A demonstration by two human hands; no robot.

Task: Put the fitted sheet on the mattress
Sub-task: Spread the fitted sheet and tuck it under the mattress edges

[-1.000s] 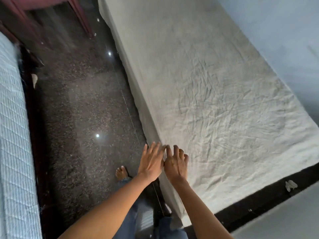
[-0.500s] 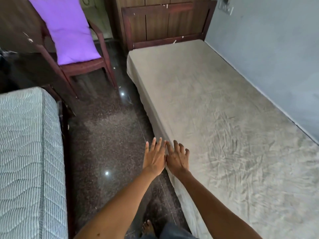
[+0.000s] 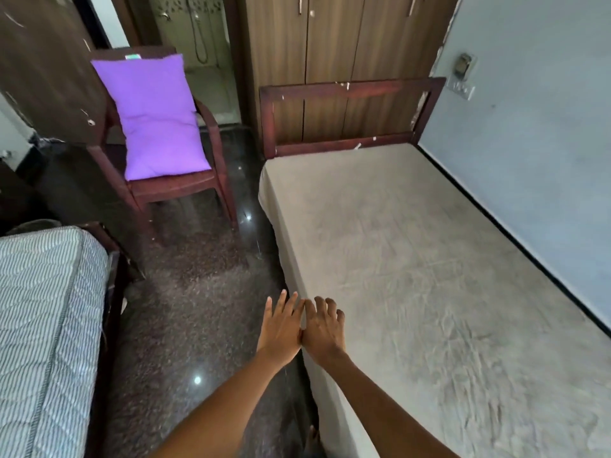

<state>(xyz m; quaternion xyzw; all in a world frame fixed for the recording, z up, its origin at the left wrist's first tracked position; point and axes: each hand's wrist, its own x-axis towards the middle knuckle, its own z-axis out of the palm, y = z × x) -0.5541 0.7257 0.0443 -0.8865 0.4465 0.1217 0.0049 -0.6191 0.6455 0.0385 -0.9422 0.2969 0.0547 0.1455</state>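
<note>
Ahead, the beige fitted sheet [image 3: 413,276] covers the mattress [image 3: 291,259], long axis running away toward the headboard [image 3: 350,89]. Right hand [image 3: 325,328] is over its left edge, nearer; left hand [image 3: 281,328] beside it above the floor [image 3: 198,309]. Both grips spread, empty.

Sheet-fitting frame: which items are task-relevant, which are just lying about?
Job: beige fitted sheet; left hand and right hand, both open at its near edge.
Lying about: purple pillow; wooden chair; quilted mattress; wardrobe.
</note>
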